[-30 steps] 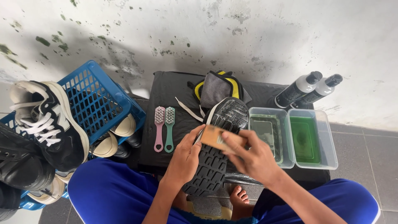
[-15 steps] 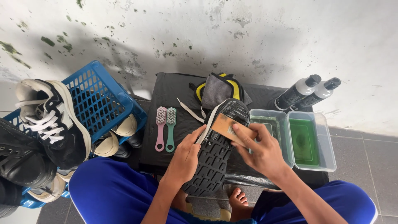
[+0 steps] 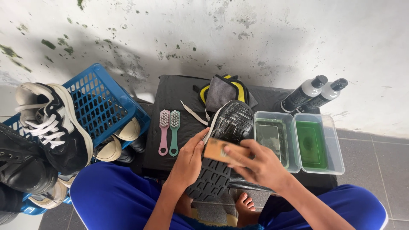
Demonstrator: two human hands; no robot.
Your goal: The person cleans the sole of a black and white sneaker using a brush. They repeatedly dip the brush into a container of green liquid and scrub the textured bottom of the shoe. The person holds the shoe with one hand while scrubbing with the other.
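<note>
**Inspector:** At the front edge of the bench (image 3: pixel 170 91), one shoe (image 3: pixel 221 149) lies sole-up across the person's lap, toe pointing away. Why that attitude?

**Assistant:** Turned over, the tread faces the worker. The left hand (image 3: pixel 189 159) is wrapped around the shoe's side, fingers closed on the edge to steady it. The right hand (image 3: pixel 260 164) pinches a tan wooden brush block (image 3: pixel 219 150), held flat on the middle of the sole.

**Inspector:** Condition of the sole?

**Assistant:** Black rubber, deep blocky tread, glossy toward the toe; whether that is wetness I cannot tell. A pale upper edge and a loose pale lace (image 3: pixel 194 113) show beside it.

**Inspector:** Surroundings?

**Assistant:** Just right of the shoe, two clear tubs (image 3: pixel 298 142) side by side, both holding green liquid, placed near the brush hand. Behind them, two dark spray bottles (image 3: pixel 313 91) lean together by the wall. A pink brush (image 3: pixel 163 132) and a green brush (image 3: pixel 174 132) lie parallel on the left. A grey and yellow cloth (image 3: pixel 223 91) is bunched at the back. Off the bench, a blue crate (image 3: pixel 100 106) carries more shoes, a black and white sneaker (image 3: pixel 53 125) on top.
</note>
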